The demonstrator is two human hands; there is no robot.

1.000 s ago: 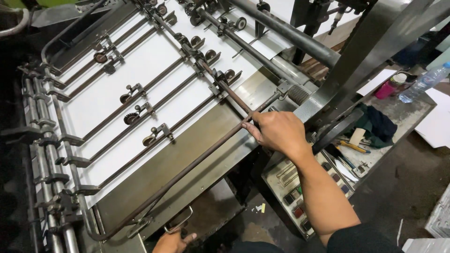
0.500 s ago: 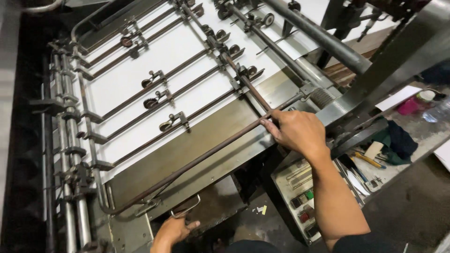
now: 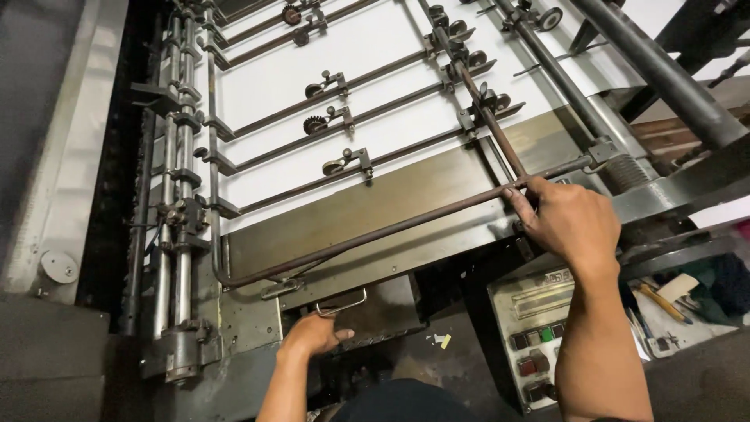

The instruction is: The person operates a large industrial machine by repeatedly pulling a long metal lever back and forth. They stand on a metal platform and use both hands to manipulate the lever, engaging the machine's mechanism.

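Observation:
My right hand [image 3: 569, 220] is closed around a long rusty metal bar [image 3: 375, 233] that runs along the near edge of a large sheet-feed machine. Lower down, my left hand [image 3: 312, 334] rests just under a small wire handle [image 3: 341, 303] on a dark metal panel, with its fingers curled against the panel. Behind the bar lies a dull metal plate [image 3: 351, 219]. Beyond that is a white sheet bed [image 3: 375, 86], crossed by thin rods that carry small wheels.
A control box with coloured buttons [image 3: 535, 328] sits below my right arm. Tools and rags lie on a shelf [image 3: 687, 301] at the right. Vertical shafts and clamps [image 3: 176, 211] line the machine's left side. A thick grey tube [image 3: 664, 74] crosses the upper right.
The view has shifted so the machine sits further right and closer. My left hand has come up from the bottom edge to the panel under the wire handle. My right hand keeps its grip on the bar.

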